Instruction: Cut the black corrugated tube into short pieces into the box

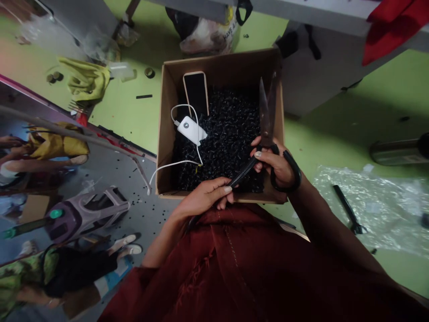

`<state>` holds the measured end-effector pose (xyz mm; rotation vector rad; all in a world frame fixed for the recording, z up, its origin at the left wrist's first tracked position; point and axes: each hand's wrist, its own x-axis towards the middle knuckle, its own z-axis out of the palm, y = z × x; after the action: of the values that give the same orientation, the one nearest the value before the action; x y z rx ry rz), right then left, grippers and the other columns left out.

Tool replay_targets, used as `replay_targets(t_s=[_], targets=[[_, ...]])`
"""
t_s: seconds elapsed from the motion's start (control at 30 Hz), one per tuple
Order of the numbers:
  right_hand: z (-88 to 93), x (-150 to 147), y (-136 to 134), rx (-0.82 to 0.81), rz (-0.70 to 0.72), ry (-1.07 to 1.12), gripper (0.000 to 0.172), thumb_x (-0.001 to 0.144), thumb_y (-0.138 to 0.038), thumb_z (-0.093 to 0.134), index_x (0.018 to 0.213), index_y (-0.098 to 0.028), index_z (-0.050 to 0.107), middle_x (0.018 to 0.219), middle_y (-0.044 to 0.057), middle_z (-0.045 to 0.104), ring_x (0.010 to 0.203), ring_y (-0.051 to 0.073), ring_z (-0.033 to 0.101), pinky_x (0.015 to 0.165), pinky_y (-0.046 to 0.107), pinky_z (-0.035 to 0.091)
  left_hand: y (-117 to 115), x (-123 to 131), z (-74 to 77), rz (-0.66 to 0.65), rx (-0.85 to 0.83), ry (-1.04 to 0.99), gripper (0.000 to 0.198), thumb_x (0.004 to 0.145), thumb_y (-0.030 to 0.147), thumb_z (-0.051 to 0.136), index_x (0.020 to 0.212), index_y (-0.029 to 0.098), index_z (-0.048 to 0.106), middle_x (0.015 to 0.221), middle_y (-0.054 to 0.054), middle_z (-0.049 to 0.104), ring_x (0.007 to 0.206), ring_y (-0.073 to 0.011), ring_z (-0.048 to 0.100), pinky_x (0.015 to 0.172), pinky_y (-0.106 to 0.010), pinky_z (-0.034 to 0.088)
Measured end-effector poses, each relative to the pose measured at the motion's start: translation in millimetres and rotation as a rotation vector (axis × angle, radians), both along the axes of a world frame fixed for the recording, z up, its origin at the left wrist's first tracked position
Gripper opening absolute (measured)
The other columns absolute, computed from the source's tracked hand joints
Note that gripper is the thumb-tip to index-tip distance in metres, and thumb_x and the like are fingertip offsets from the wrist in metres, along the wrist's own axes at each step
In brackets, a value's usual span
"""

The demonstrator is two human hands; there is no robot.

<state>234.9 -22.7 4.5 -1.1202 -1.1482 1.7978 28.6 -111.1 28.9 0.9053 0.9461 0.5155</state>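
My left hand (pixel 212 194) pinches one end of a black ribbed strip (pixel 244 172) at the near edge of a cardboard box (pixel 161 134). The strip's other end is between the fingers of my right hand (pixel 276 163). That hand also holds large scissors (pixel 266 120), whose blades point away from me, slightly apart, over the box's right side. One black handle loop hangs round the wrist side of the hand. Many small black pieces (pixel 228 134) fill the box. On them lie a phone (pixel 196 91) and a white power bank (pixel 191 129) with a white cable.
A yellow cloth (pixel 85 80) lies to the left, a plastic bag (pixel 214 36) beyond the box. Clear plastic sheeting (pixel 389 205) and a metal flask (pixel 398 151) are at the right. A stool (pixel 87 212) and other people are at the lower left.
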Motion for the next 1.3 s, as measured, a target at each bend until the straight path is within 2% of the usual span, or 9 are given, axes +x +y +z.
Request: replay_targets(t_s=[0.2, 0.33, 0.43, 0.53, 0.6, 0.9, 1.1, 1.2, 1.3], targets=[[-7.9, 3.1, -4.4, 0.037, 0.063, -0.026, 0.021, 0.079, -0.026, 0.063, 0.098, -0.024, 0.055, 0.077, -0.004, 0.054, 0.05, 0.006, 0.047, 0.046, 0.022, 0.042, -21.2, 15.6, 3.3, 0.083, 0.01, 0.119, 0.03, 0.092, 0.04, 0.044, 0.091, 0.013, 0.058, 0.085, -0.004, 0.06, 0.066, -0.0075, 0.051, 0.064, -0.023, 0.041], [-1.9, 0.6, -5.8, 0.077, 0.127, -0.098, 0.024, 0.077, -0.027, 0.064, 0.099, -0.025, 0.055, 0.077, -0.004, 0.054, 0.051, 0.008, 0.048, 0.048, 0.024, 0.043, -28.2, 27.1, 10.9, 0.245, -0.005, 0.155, 0.034, 0.085, 0.036, 0.058, 0.113, 0.016, 0.054, 0.092, -0.002, 0.059, 0.066, -0.0082, 0.05, 0.064, -0.024, 0.043], [5.1, -1.0, -7.6, 0.137, 0.168, -0.192, 0.024, 0.077, -0.028, 0.063, 0.1, -0.025, 0.054, 0.076, -0.004, 0.054, 0.052, 0.009, 0.049, 0.05, 0.025, 0.042, -26.7, 31.6, 14.0, 0.334, 0.091, 0.306, 0.044, 0.079, 0.033, 0.065, 0.119, 0.019, 0.052, 0.097, -0.003, 0.06, 0.082, -0.0132, 0.055, 0.075, -0.027, 0.045], [11.1, -0.7, -11.8, 0.188, 0.18, -0.269, 0.024, 0.079, -0.029, 0.062, 0.101, -0.026, 0.054, 0.075, -0.004, 0.053, 0.052, 0.009, 0.048, 0.052, 0.027, 0.043, -20.2, 32.2, 17.0, 0.295, 0.199, 0.469, 0.039, 0.079, 0.033, 0.065, 0.114, 0.019, 0.056, 0.102, -0.003, 0.062, 0.094, -0.0163, 0.055, 0.086, -0.03, 0.042], [14.6, 0.5, -15.9, 0.209, 0.175, -0.323, 0.024, 0.079, -0.029, 0.062, 0.101, -0.026, 0.054, 0.075, -0.004, 0.053, 0.052, 0.01, 0.049, 0.052, 0.027, 0.042, -15.1, 32.2, 18.3, 0.236, 0.23, 0.487, 0.034, 0.081, 0.035, 0.062, 0.111, 0.019, 0.058, 0.099, -0.002, 0.063, 0.091, -0.0161, 0.056, 0.084, -0.029, 0.043], [29.1, -6.1, -33.4, 0.205, 0.058, -0.323, 0.023, 0.081, -0.037, 0.062, 0.098, -0.025, 0.053, 0.064, -0.006, 0.052, 0.047, 0.009, 0.045, 0.047, 0.026, 0.039, -0.2, 13.9, 26.1, 0.122, 0.295, 0.371, 0.03, 0.089, 0.033, 0.048, 0.109, 0.015, 0.061, 0.07, 0.002, 0.055, 0.061, -0.0085, 0.048, 0.058, -0.022, 0.038], [24.4, -20.5, -34.8, 0.279, -0.032, -0.289, 0.025, 0.086, -0.043, 0.055, 0.102, -0.025, 0.051, 0.069, -0.004, 0.054, 0.052, 0.01, 0.048, 0.051, 0.025, 0.042, 27.7, -12.8, 26.9, 0.403, 0.181, 0.127, 0.037, 0.089, 0.031, 0.05, 0.123, 0.016, 0.054, 0.066, 0.004, 0.046, 0.049, -0.0051, 0.039, 0.044, -0.019, 0.028], [11.1, -20.1, -34.6, 0.363, -0.012, -0.489, 0.027, 0.086, -0.044, 0.054, 0.105, -0.025, 0.053, 0.075, -0.002, 0.059, 0.058, 0.012, 0.054, 0.059, 0.028, 0.045, 41.8, -19.9, 13.9, 0.494, 0.112, 0.038, 0.032, 0.087, 0.028, 0.054, 0.117, 0.016, 0.057, 0.066, 0.004, 0.044, 0.048, -0.004, 0.037, 0.042, -0.018, 0.024], [-2.7, -19.3, -35.3, 0.484, 0.063, -0.74, 0.03, 0.084, -0.042, 0.057, 0.107, -0.024, 0.057, 0.082, 0.003, 0.064, 0.07, 0.018, 0.06, 0.066, 0.032, 0.046, 48.6, -26.4, 2.5, 0.485, 0.056, 0.001, 0.033, 0.085, 0.028, 0.057, 0.114, 0.014, 0.056, 0.064, 0.005, 0.041, 0.046, -0.003, 0.032, 0.041, -0.018, 0.019]])
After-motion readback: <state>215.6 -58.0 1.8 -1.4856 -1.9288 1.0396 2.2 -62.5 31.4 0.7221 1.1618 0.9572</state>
